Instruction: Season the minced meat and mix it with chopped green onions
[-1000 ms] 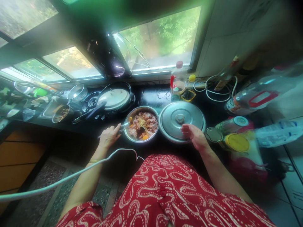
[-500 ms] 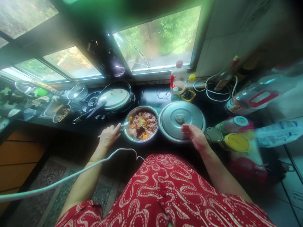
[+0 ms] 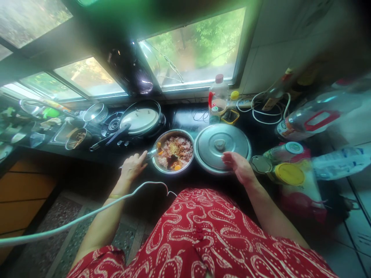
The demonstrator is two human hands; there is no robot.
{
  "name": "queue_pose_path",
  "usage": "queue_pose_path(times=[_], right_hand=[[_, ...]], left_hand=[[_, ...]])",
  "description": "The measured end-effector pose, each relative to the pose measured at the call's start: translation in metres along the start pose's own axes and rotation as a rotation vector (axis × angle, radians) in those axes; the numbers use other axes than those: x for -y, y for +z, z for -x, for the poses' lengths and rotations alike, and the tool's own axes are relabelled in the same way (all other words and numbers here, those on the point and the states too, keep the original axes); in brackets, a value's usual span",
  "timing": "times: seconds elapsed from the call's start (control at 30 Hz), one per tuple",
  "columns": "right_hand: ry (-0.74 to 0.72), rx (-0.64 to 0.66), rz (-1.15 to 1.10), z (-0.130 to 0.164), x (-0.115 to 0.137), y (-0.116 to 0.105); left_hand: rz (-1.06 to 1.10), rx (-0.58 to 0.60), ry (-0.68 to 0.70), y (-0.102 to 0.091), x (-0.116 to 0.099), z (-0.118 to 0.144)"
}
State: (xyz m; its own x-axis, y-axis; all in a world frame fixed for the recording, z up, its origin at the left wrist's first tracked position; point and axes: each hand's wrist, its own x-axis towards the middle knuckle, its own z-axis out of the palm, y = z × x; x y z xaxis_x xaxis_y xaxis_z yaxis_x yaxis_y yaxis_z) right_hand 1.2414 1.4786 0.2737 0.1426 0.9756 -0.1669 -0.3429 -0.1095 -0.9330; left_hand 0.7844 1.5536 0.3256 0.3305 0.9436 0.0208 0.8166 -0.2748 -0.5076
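Observation:
A round metal bowl (image 3: 189,165) holds minced meat (image 3: 181,144) topped with chopped yellowish bits, dark sauce and an egg yolk (image 3: 177,168). At its left rim, my left hand (image 3: 133,166) is closed around a shiny metal utensil (image 3: 151,154). The utensil's tip reaches into the bowl near more egg; whether it is a spoon cannot be made out. To the right stands a metal pot with its lid (image 3: 205,148) on. My right hand (image 3: 239,166) is over the lid's front right edge, fingers extended and holding nothing; contact with the lid is unclear.
A white cable (image 3: 87,216) crosses in front of me at the left. Behind on the left are a stove pan with a pale lid (image 3: 140,120) and a small pot (image 3: 77,139). Jars (image 3: 290,174) and a large bottle (image 3: 307,119) crowd the right side.

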Motion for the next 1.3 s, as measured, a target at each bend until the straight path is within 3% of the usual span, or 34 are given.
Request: queue_pose_path(times=[1.3], right_hand=[[0.004, -0.023, -0.078, 0.0009, -0.0029, -0.0042]], left_hand=[[-0.075, 0.002, 0.009, -0.0088, -0.0004, -0.0085]])
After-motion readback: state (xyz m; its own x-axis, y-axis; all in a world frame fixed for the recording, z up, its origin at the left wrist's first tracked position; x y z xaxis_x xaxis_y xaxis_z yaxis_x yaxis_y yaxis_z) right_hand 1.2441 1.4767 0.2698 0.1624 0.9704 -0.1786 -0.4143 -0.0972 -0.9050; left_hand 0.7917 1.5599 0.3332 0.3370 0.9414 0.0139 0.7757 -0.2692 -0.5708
